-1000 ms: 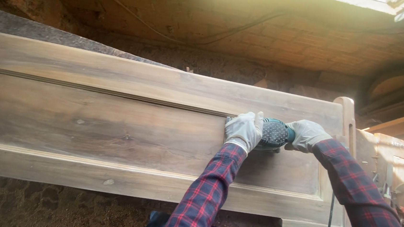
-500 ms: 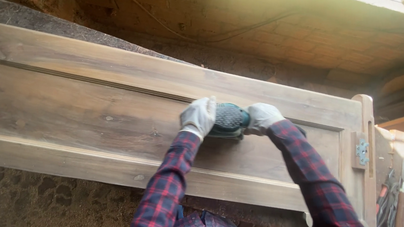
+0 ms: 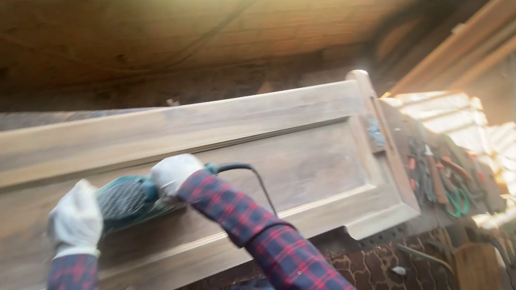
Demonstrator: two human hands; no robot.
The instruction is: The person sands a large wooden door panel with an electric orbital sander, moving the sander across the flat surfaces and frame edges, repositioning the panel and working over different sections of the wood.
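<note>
A long wooden panel (image 3: pixel 308 159) with a raised frame lies tilted across the view. On its recessed field rests a teal power sander (image 3: pixel 124 201). My left hand (image 3: pixel 75 219), in a white glove, grips the sander's front end. My right hand (image 3: pixel 173 172), also gloved, holds the rear of the tool, where a black cord (image 3: pixel 254 176) loops out over the wood. Both forearms wear red and blue plaid sleeves.
A rack of hand tools (image 3: pixel 441 176), with pliers and green-handled cutters, hangs to the right of the panel's end. Rough dark wall shows below the panel. Wooden beams (image 3: pixel 476 29) slope overhead at the right.
The sander and both hands have slid left along the panel, away from its right end. The view has swung, so the panel's right end and the tool rack now show more.
</note>
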